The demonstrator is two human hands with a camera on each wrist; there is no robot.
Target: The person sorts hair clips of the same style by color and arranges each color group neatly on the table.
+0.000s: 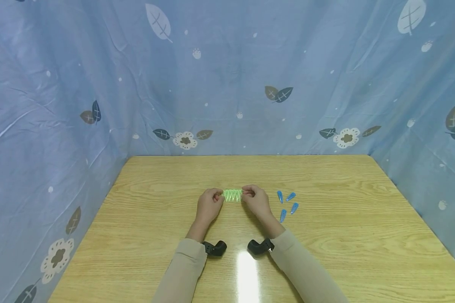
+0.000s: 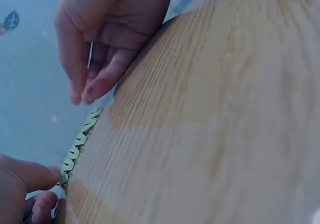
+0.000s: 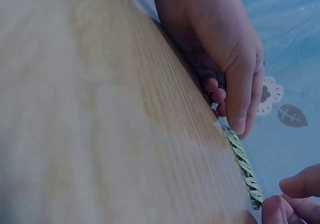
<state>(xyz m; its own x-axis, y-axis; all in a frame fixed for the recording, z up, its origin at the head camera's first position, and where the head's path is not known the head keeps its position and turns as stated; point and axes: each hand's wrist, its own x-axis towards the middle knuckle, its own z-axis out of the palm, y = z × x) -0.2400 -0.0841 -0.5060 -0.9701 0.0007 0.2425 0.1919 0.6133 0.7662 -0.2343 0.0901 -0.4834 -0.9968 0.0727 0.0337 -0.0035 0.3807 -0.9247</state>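
A row of green hair clips (image 1: 233,195) lies directly between the two hands on the tabletop (image 1: 356,227), its long axis running left to right, roughly parallel to the far edge, while the single clips slant alternately within it as a zigzag. The left hand (image 1: 209,207) has its thumb and fingertips against the row's left end; whether it pinches the last clip or merely touches it, I cannot tell. The right hand (image 1: 258,204) bends in just beside the right end, fingertips pointing toward the row, with no clip visibly held in its grasp. Four blue hair clips (image 1: 294,208) lie loosely scattered, each at its own angle, off the right hand's outer side toward the right edge, so the right hand is much the nearer to them. The row sits slightly left of the tabletop's middle, well apart from the far edge. The surface is pale, flat wood grain, with a bright reflection between the forearms. Beige sleeves (image 1: 303,269) and black wrist devices (image 1: 215,248) show above each hand's wrist, and a blue patterned curtain (image 1: 227,75) hangs behind the far edge and along both sides.
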